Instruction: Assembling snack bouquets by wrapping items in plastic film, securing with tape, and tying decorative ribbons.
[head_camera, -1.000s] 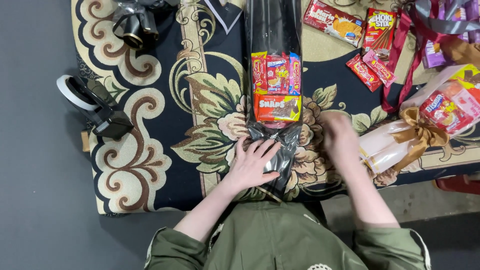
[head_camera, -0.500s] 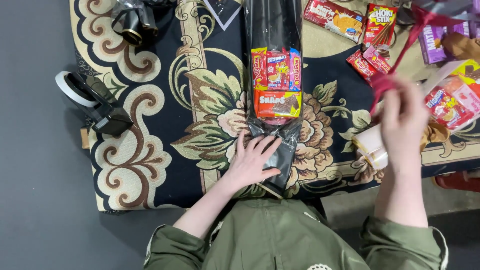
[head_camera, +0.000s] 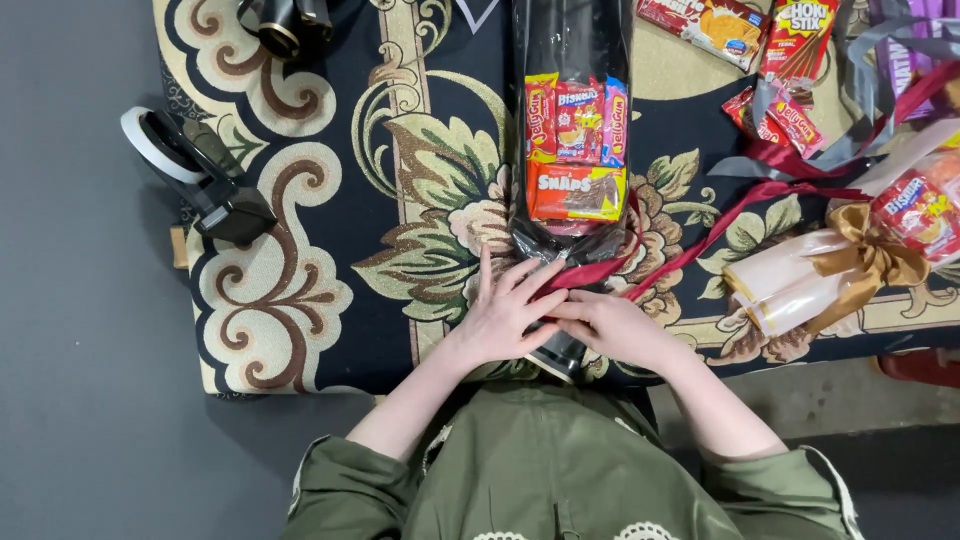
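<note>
Grey floor (head_camera: 90, 330) runs along one side of a low table draped in a dark floral cloth (head_camera: 330, 250) with cream scrolls. Lying lengthwise on that cloth, straight ahead of the person, is a clear cellophane snack bundle (head_camera: 575, 150) packed with 4 bright red and yellow snack packets, its narrow lower end gathered toward the person's body.

Both hands meet at that gathered neck. Fingers of the left hand (head_camera: 500, 315) are spread and lie flat, pressing down on the wrapper just below the packets. Those of the right hand (head_camera: 610, 325) are curled in, the fingertips pinched together on a dark red ribbon (head_camera: 700, 235) right where it crosses the bundle's neck. From there 1 strand loops up along the wrapper's right edge and another trails away diagonally to the right across the cloth.

To the right, near the table's edge, lies a finished bouquet-shaped bundle (head_camera: 800, 280) tied with a gold bow (head_camera: 870, 255). Loose snack packets (head_camera: 775, 110) and a tangle of grey and purple ribbons (head_camera: 880, 60) sit at the far right corner. On the left edge, half over the floor, a black tape dispenser (head_camera: 200, 180) rests with its white roll. Green sleeves (head_camera: 540, 470) fill the bottom of the view.
</note>
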